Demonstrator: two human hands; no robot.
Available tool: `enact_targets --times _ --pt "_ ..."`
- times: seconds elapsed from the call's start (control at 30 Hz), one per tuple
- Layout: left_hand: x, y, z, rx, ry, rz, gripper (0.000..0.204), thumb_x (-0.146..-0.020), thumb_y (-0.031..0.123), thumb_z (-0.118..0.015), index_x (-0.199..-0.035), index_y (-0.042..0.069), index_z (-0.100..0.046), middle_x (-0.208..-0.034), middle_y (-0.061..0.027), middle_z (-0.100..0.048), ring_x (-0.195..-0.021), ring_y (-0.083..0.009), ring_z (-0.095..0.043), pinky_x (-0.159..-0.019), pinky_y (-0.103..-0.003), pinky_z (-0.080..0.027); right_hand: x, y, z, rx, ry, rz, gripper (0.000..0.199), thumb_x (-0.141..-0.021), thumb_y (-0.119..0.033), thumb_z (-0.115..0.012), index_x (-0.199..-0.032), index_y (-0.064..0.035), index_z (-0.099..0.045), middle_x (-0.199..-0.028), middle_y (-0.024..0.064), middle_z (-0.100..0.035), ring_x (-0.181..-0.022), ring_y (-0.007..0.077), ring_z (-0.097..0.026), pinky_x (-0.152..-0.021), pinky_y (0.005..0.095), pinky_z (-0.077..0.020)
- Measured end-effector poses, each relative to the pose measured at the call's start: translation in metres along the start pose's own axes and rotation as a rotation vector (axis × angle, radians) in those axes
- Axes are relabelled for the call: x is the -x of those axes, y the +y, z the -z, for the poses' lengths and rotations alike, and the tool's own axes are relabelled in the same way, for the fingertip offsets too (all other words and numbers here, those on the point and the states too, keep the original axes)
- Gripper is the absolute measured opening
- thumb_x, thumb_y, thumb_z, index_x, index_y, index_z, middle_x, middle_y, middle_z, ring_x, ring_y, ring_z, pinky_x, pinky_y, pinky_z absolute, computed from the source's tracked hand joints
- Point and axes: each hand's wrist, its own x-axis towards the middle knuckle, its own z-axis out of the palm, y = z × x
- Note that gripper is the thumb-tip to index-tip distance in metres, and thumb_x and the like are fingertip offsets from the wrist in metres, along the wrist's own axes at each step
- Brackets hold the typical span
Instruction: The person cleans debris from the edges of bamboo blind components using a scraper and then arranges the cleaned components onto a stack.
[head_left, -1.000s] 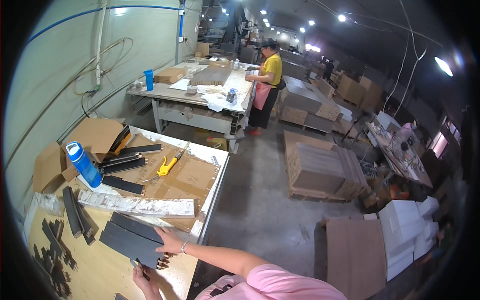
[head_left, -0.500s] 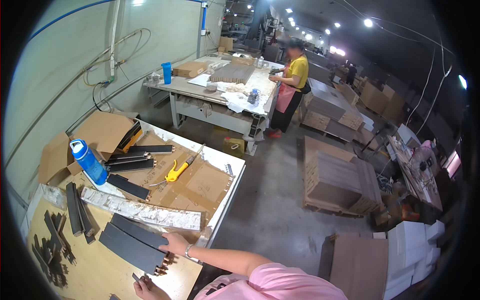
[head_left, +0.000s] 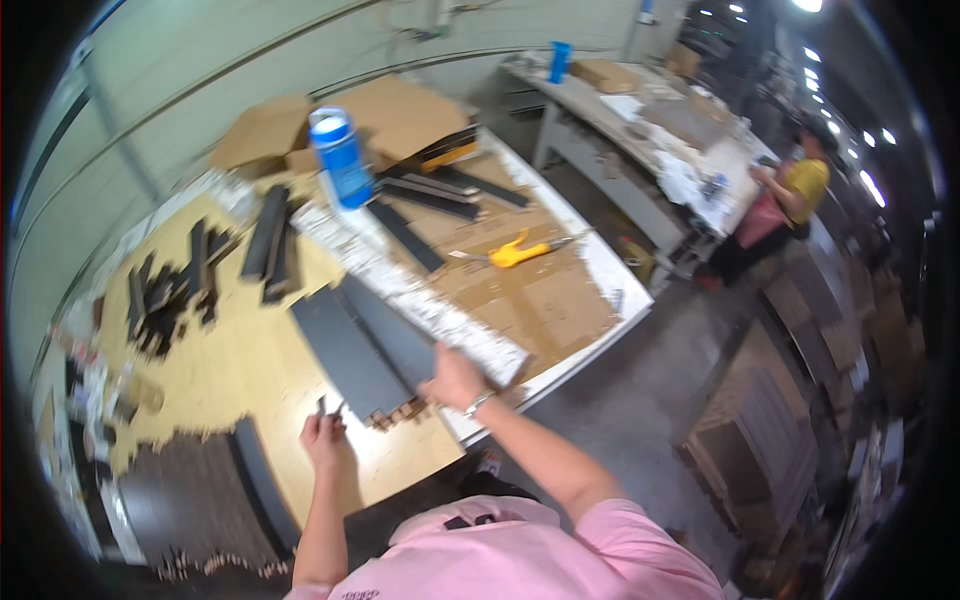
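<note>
Two dark grey planks (head_left: 345, 350) lie side by side on the pale wooden board, their near ends showing brown notched edges. My right hand (head_left: 457, 380), with a bracelet at the wrist, is closed on the near right end of the right-hand plank (head_left: 388, 318). Left of the planks' near ends, my left hand (head_left: 322, 436) is raised over the board. Its fingers pinch a small thin dark piece (head_left: 325, 407), too blurred to name exactly. Up along the planks' right side runs a white, stained strip (head_left: 410, 285).
Short dark offcuts (head_left: 195, 265) and longer strips (head_left: 268, 240) lie at left; stacked brown planks (head_left: 190, 500) stand near left. Beyond are a blue bottle (head_left: 342, 165), an opened carton (head_left: 390, 110) and a yellow air blow gun (head_left: 520, 250). A person (head_left: 795, 190) works at another table.
My view has swung left, bringing the stacked brown planks into sight. My left hand has come further into view, still pinching the small piece. My right hand stays at the plank's near end.
</note>
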Motion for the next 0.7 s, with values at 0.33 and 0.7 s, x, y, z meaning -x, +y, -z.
enact_targets --times 0.33,0.7 --pt "0.030 0.050 0.007 0.181 -0.083 0.183 0.014 -0.101 0.008 -0.048 -0.094 -0.003 -0.054 -0.076 -0.0106 -0.059 -0.062 -0.0143 -0.054 -0.060 -0.028 -0.051 0.101 -0.005 -0.001 -1.173 -0.066 -0.136 0.030 -0.082 0.004 -0.063 -0.111 0.0060 -0.058 -0.097 0.0087 -0.064 -0.068 0.0114 -0.062 -0.054 0.0243 -0.0505" --pt "0.056 0.093 0.099 -0.142 0.069 0.222 0.019 -0.094 0.011 -0.063 -0.107 -0.002 -0.068 -0.081 -0.0013 -0.064 -0.066 -0.0067 -0.052 -0.061 -0.023 -0.044 0.244 -0.029 -0.140 -1.372 -0.283 -0.477 0.022 -0.086 -0.001 -0.063 -0.108 -0.0032 -0.057 -0.094 0.0063 -0.065 -0.072 0.0159 -0.065 -0.064 0.0336 -0.0569"
